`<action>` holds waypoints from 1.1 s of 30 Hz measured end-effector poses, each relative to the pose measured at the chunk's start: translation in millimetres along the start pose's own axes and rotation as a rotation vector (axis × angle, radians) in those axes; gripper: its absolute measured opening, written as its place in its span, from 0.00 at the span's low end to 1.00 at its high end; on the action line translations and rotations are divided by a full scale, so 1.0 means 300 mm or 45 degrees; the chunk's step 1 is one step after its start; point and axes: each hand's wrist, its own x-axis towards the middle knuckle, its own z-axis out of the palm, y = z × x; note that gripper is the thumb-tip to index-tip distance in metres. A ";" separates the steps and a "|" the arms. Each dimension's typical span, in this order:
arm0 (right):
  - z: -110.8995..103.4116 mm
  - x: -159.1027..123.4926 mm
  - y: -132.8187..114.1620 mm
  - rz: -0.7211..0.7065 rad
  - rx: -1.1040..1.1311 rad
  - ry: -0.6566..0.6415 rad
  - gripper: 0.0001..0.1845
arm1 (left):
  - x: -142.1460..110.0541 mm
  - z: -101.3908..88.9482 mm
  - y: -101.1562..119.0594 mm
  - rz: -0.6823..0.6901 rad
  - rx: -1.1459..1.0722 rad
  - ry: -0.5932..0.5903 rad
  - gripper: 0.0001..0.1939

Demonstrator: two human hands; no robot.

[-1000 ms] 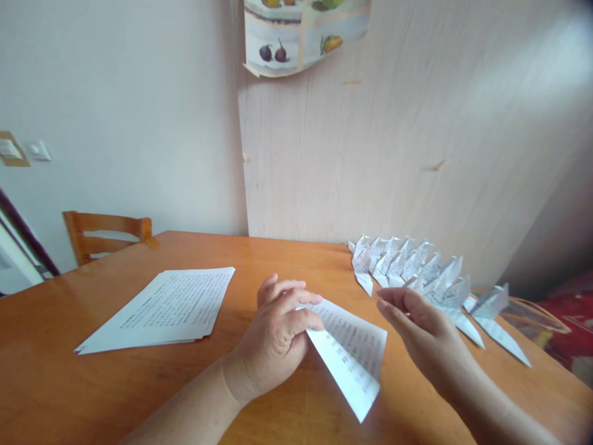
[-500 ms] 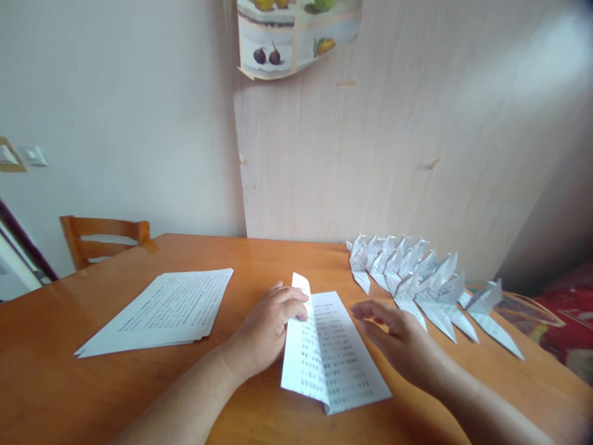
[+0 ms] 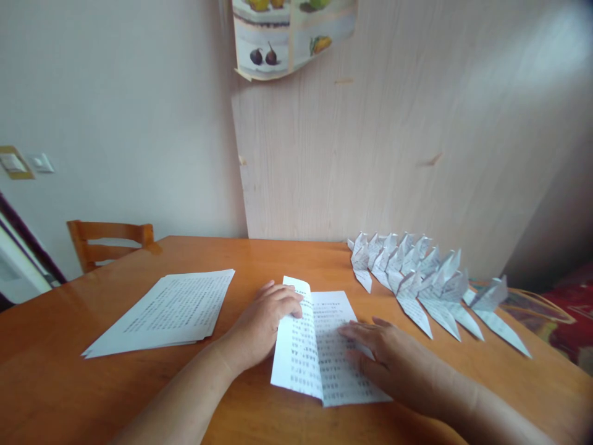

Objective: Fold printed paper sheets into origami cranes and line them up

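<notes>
A printed sheet of paper (image 3: pixel 336 346) with a crease down its middle lies in front of me, its left half tilted up a little. My left hand (image 3: pixel 273 312) grips the left edge of that sheet, fingers bent over its upper part; what the underside of the hand does is hidden. On the right half rests my right hand (image 3: pixel 382 352), its fingers stretched out over the print and the thumb apart. Off to the right stand several folded paper figures (image 3: pixel 412 278) with raised pointed tips, arranged in rows.
A stack of printed sheets (image 3: pixel 167 312) lies on the wooden table (image 3: pixel 245 420) at the left. Behind the table's far left corner is a wooden chair (image 3: pixel 111 233). The wall (image 3: pixel 296 185) borders the table's back edge, and a fruit picture (image 3: pixel 296 37) hangs on it.
My right hand has come down and left onto the right half of the sheet. The sheet's left half has opened out further to the left, with my left hand still on it.
</notes>
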 end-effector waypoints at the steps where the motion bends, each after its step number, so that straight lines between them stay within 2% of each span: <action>1: 0.000 -0.002 0.004 0.019 -0.025 -0.003 0.17 | 0.000 -0.005 0.001 -0.009 0.004 -0.015 0.05; 8: -0.007 -0.017 0.029 0.134 -0.190 -0.005 0.21 | 0.000 -0.011 -0.003 -0.014 0.078 -0.096 0.09; 16: -0.008 -0.016 0.048 0.151 -0.241 0.046 0.18 | -0.010 -0.001 -0.006 -0.075 0.049 -0.205 0.11; 23: -0.006 -0.019 0.054 0.143 -0.192 0.060 0.19 | -0.013 -0.013 0.012 -0.079 0.071 -0.309 0.23; 30: -0.003 -0.022 0.064 0.157 -0.231 0.056 0.20 | -0.017 -0.014 0.004 -0.046 0.135 -0.326 0.17; 33: -0.003 -0.022 0.069 0.167 -0.224 0.059 0.19 | -0.019 -0.018 0.002 -0.046 0.139 -0.333 0.17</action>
